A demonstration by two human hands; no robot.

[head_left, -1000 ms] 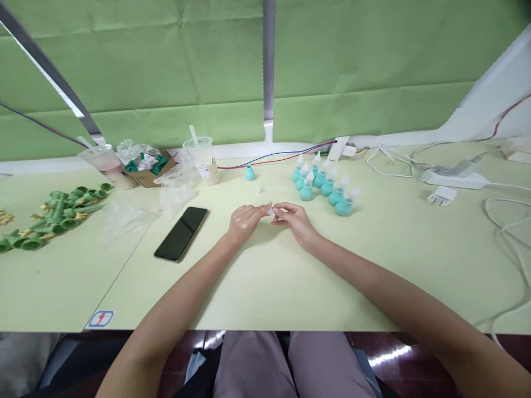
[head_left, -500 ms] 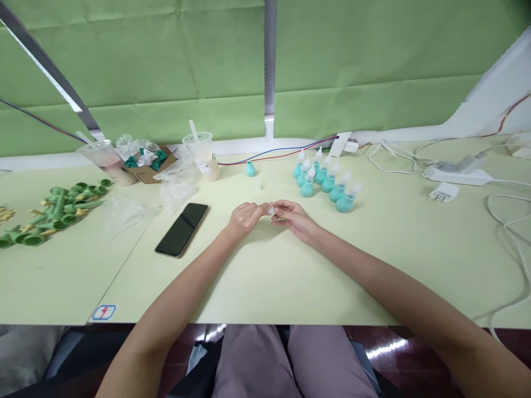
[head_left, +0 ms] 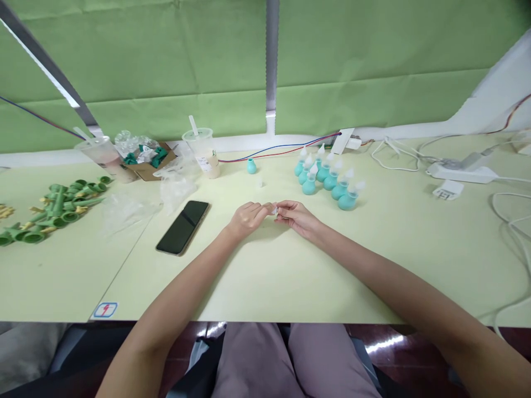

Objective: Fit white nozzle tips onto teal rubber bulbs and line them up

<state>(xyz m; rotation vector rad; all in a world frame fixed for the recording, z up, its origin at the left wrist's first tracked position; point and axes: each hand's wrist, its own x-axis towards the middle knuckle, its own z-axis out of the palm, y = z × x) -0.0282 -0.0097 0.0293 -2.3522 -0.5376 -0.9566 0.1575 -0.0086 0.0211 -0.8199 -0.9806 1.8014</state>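
My left hand [head_left: 245, 219] and my right hand [head_left: 295, 216] meet at the middle of the pale table [head_left: 290, 276], fingers pinched together on a small clear white piece [head_left: 274, 210] between the fingertips. Just beyond my right hand stands a group of several teal bulbs with white tips [head_left: 327, 177]. A single teal bulb without a tip [head_left: 251, 166] stands farther back, with a tiny clear part [head_left: 260, 184] near it.
A black phone [head_left: 182, 226] lies left of my left hand. Clear plastic bags [head_left: 174, 185], two drink cups [head_left: 202, 150], a cardboard box of parts [head_left: 147, 160] and green pipe pieces [head_left: 53, 207] sit to the left. White cables and a power strip [head_left: 460, 171] lie at the right.
Both hands stay pinched together at the same spot. Only the fingers have shifted slightly on the small piece, and the camera has tipped a little.
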